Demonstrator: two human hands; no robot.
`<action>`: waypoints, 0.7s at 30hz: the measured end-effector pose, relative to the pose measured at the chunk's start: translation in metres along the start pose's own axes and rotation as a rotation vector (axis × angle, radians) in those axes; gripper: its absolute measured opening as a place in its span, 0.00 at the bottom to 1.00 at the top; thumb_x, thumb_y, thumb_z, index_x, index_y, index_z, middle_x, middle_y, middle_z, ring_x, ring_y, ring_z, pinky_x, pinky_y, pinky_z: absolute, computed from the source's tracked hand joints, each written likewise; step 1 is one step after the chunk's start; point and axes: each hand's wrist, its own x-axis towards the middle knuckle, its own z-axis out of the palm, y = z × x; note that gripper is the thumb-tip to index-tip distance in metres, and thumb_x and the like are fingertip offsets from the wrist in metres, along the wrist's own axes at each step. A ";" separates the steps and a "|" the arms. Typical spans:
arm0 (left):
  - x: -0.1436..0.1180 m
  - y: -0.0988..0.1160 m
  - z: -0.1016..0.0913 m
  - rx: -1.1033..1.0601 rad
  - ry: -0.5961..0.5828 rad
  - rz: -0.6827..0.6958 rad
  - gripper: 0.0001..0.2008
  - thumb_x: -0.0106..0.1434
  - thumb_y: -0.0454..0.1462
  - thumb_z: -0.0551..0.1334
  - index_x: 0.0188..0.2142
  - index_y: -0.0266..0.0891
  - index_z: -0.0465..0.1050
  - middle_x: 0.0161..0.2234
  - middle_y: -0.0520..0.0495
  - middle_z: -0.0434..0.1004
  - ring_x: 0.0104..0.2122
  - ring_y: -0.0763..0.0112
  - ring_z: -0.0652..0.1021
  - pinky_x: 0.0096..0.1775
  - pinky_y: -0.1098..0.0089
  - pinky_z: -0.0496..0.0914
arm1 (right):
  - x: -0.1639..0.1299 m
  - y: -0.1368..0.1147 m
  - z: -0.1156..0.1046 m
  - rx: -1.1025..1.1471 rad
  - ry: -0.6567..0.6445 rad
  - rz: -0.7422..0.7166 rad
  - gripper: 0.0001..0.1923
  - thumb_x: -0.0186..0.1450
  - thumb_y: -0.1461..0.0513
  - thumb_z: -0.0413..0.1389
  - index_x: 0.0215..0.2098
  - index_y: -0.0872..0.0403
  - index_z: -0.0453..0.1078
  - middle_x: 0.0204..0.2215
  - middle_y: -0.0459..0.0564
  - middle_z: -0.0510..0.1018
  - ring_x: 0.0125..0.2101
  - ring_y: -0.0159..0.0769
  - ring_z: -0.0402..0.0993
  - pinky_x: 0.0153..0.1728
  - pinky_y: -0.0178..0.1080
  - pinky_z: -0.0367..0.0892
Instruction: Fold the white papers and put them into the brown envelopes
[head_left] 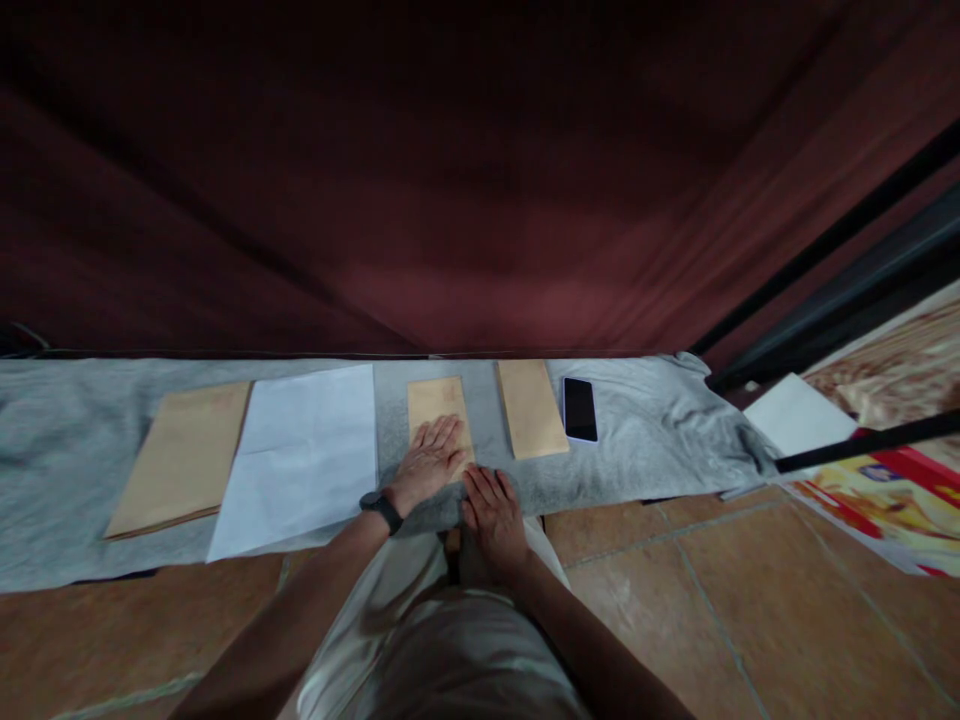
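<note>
Here, small brown envelope (435, 396) flat on grey-covered bench (645, 440). Left hand (430, 460) spread over it, right hand (496, 522) at near corner, neither gripping. Probably light, bendable, easily creased; best hold: far edge.

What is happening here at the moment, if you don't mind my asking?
A person is at a grey cloth, left hand spread flat on a small brown paper piece. The right hand has its fingertips at that piece's near edge; whether they press it is hard to tell. To the left lie white paper and a larger brown paper stack; to the right, another brown piece and a phone.
</note>
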 end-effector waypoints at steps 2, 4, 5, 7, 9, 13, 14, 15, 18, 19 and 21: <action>-0.013 0.002 0.001 -0.007 -0.024 0.021 0.32 0.76 0.49 0.43 0.73 0.38 0.52 0.73 0.42 0.55 0.73 0.58 0.54 0.71 0.50 0.49 | 0.000 0.000 0.002 -0.001 0.001 0.002 0.22 0.77 0.60 0.48 0.67 0.55 0.65 0.64 0.52 0.73 0.64 0.41 0.66 0.70 0.49 0.50; -0.025 0.003 0.002 -0.008 -0.046 0.043 0.32 0.76 0.50 0.42 0.73 0.39 0.53 0.73 0.42 0.56 0.73 0.59 0.55 0.71 0.51 0.49 | -0.001 0.001 0.003 -0.004 0.000 0.005 0.22 0.77 0.60 0.48 0.67 0.55 0.66 0.64 0.52 0.72 0.64 0.41 0.66 0.70 0.49 0.49; -0.030 0.003 0.001 -0.007 -0.052 0.057 0.32 0.76 0.50 0.42 0.73 0.40 0.54 0.73 0.43 0.56 0.73 0.59 0.55 0.71 0.52 0.49 | -0.001 0.001 0.004 -0.006 0.000 0.004 0.22 0.77 0.60 0.48 0.66 0.55 0.66 0.64 0.52 0.72 0.64 0.41 0.66 0.70 0.49 0.49; -0.042 0.005 0.000 0.001 -0.045 0.078 0.32 0.76 0.51 0.42 0.72 0.40 0.55 0.73 0.43 0.56 0.73 0.59 0.56 0.71 0.51 0.50 | -0.001 0.002 0.005 -0.012 -0.002 0.002 0.21 0.77 0.60 0.49 0.66 0.55 0.67 0.64 0.53 0.73 0.65 0.41 0.66 0.70 0.49 0.50; -0.053 0.007 0.000 0.011 -0.015 0.106 0.32 0.76 0.52 0.43 0.72 0.41 0.56 0.73 0.43 0.56 0.72 0.57 0.56 0.70 0.50 0.52 | -0.002 0.003 0.005 -0.019 -0.009 -0.006 0.22 0.76 0.60 0.50 0.66 0.55 0.67 0.64 0.54 0.73 0.65 0.41 0.65 0.70 0.49 0.50; -0.074 0.011 0.001 0.023 0.088 0.181 0.31 0.75 0.52 0.48 0.72 0.43 0.56 0.73 0.41 0.56 0.72 0.55 0.58 0.69 0.48 0.54 | -0.001 0.002 0.002 -0.018 -0.014 -0.019 0.24 0.76 0.61 0.49 0.68 0.56 0.64 0.64 0.55 0.73 0.66 0.41 0.64 0.70 0.50 0.50; -0.079 0.012 0.001 0.024 0.115 0.194 0.31 0.75 0.52 0.49 0.72 0.44 0.56 0.73 0.41 0.56 0.72 0.55 0.58 0.69 0.48 0.54 | -0.001 0.001 0.001 -0.015 -0.012 -0.018 0.24 0.76 0.62 0.49 0.69 0.56 0.63 0.64 0.55 0.72 0.66 0.41 0.64 0.70 0.50 0.49; -0.083 0.013 0.001 0.025 0.138 0.202 0.31 0.75 0.52 0.49 0.72 0.44 0.56 0.73 0.41 0.56 0.72 0.55 0.59 0.69 0.48 0.54 | 0.000 0.001 0.000 -0.012 -0.012 -0.018 0.25 0.75 0.62 0.50 0.69 0.56 0.62 0.64 0.55 0.72 0.66 0.41 0.64 0.70 0.49 0.50; -0.094 0.013 0.002 0.034 0.166 0.209 0.31 0.74 0.51 0.51 0.72 0.44 0.54 0.72 0.41 0.58 0.71 0.57 0.60 0.69 0.49 0.54 | 0.000 0.000 -0.003 -0.006 -0.017 -0.016 0.25 0.76 0.62 0.50 0.70 0.55 0.62 0.64 0.55 0.72 0.65 0.41 0.65 0.70 0.50 0.50; -0.097 0.012 0.002 0.042 0.166 0.209 0.32 0.74 0.51 0.51 0.72 0.43 0.54 0.72 0.41 0.58 0.71 0.57 0.60 0.69 0.49 0.54 | 0.001 0.000 -0.004 -0.001 -0.021 -0.016 0.25 0.76 0.61 0.50 0.70 0.55 0.62 0.64 0.55 0.72 0.65 0.41 0.65 0.70 0.50 0.50; -0.102 0.009 0.004 0.063 0.155 0.210 0.33 0.74 0.52 0.52 0.73 0.41 0.53 0.72 0.40 0.57 0.71 0.56 0.59 0.70 0.49 0.54 | 0.001 -0.001 -0.005 0.009 -0.024 -0.007 0.24 0.76 0.62 0.49 0.69 0.56 0.63 0.65 0.55 0.72 0.66 0.42 0.64 0.70 0.51 0.49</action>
